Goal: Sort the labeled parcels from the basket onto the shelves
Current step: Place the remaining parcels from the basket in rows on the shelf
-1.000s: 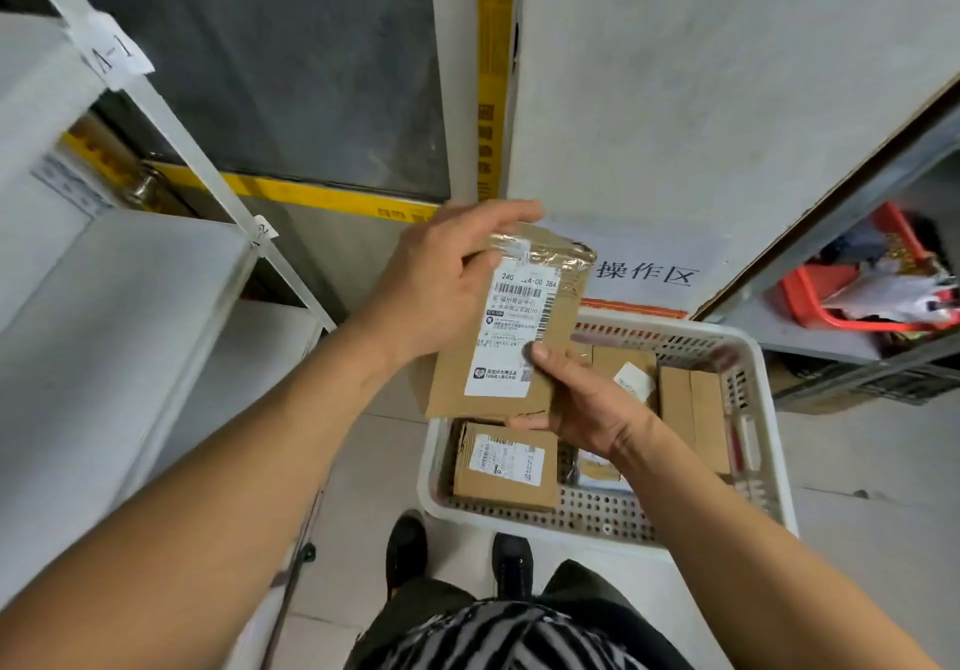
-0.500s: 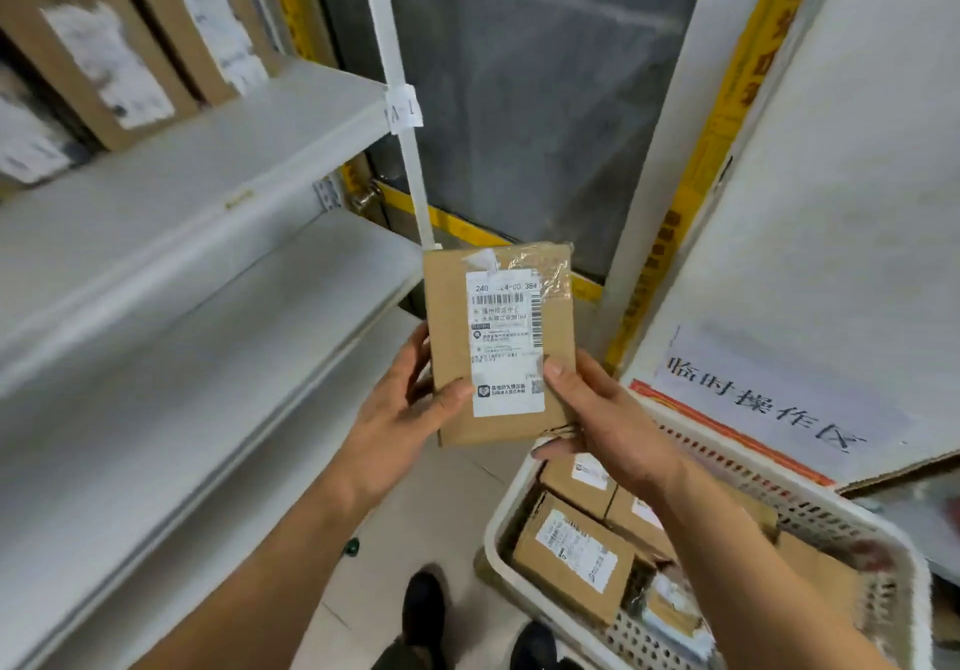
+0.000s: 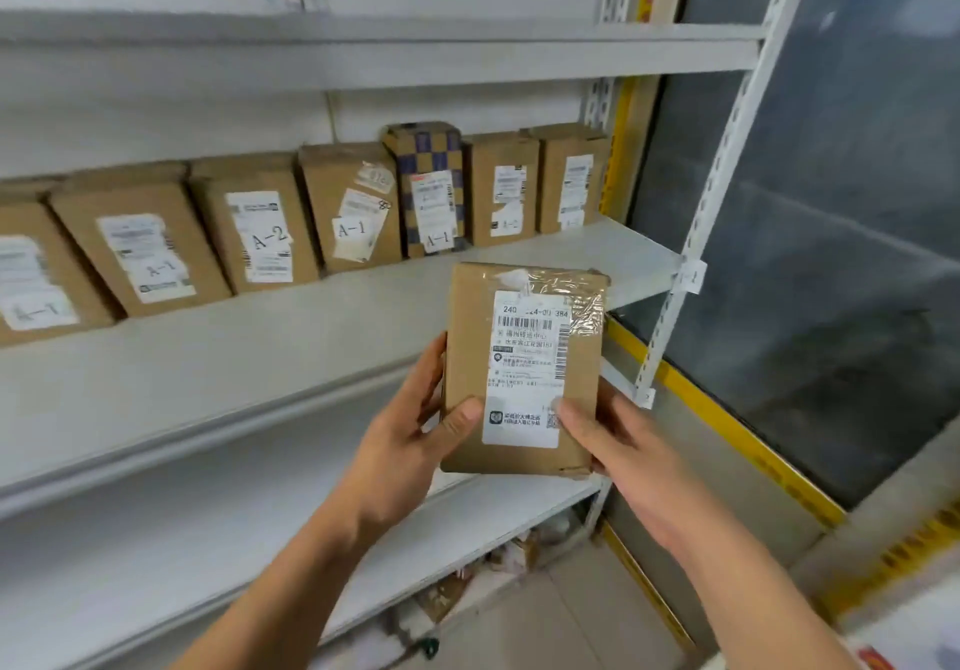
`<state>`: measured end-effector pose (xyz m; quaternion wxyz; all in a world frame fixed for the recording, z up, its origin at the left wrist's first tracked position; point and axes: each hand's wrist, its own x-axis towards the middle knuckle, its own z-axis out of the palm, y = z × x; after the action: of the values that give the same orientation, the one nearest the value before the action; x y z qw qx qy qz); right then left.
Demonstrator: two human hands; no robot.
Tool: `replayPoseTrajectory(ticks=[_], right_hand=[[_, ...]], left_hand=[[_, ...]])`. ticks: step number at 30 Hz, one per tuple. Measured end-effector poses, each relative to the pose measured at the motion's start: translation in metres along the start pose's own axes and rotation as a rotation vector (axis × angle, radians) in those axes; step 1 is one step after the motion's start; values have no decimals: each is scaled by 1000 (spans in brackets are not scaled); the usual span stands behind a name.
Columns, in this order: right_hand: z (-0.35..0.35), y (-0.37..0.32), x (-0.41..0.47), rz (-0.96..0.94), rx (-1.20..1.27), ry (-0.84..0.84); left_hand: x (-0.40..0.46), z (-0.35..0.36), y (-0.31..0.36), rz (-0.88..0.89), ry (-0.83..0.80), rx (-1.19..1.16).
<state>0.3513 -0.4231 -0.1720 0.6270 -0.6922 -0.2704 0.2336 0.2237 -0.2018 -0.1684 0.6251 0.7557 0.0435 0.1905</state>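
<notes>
View has swung up off the basket and onto the shelving, so the basket is out of frame now and the row of shelved parcels (image 3: 311,212) fills the upper left, standing upright on the upper shelf (image 3: 260,347), several with handwritten A-1 or A-2 tags on their labels. The parcel (image 3: 519,373) is held upright in the air in front of the shelf edge, near the right end of the row and not touching any board. Left hand (image 3: 400,451) grips its lower left side, thumb on the front face, fingers round the back; right hand (image 3: 618,451) grips the lower right corner, thumb pressed at the edge of the shipping label (image 3: 524,368). Both hands closed on it, label facing the camera. Compared with half a second ago the parcel sits higher against the shelves and the grip looks the same two-handed pinch; a second ago it was over the basket with the left hand at the top. Reads as: pick is done, person is checking the label and lining up a slot, placement not yet made. The lower shelf (image 3: 208,539) shows bare board. No A-code visible on this parcel's label, so target shelf can't be told
</notes>
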Motion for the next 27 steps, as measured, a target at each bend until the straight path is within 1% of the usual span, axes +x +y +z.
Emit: replayPoseTrajectory(ticks=[5,11,15,22,24,27], right_hand=[[81,-32,56,-58,-49,-216],[185,-52,114,-151,-5,-351],[249,-59,141,-188,14,-443],[362,-70,171,-243,14,-689],[397,-74,176,-256,-7,-760],[452,-75,181,-282,-63,-820]], left_hand=[[-14,-99,13,83,102,83],[-42,-193,16,38,319,109],[-69,-240,15,-10,480,97],[-131,-308,13,-45,737,97],[-150,-328,13,-52,798,104],[-177,-359,14,-75,873,118]])
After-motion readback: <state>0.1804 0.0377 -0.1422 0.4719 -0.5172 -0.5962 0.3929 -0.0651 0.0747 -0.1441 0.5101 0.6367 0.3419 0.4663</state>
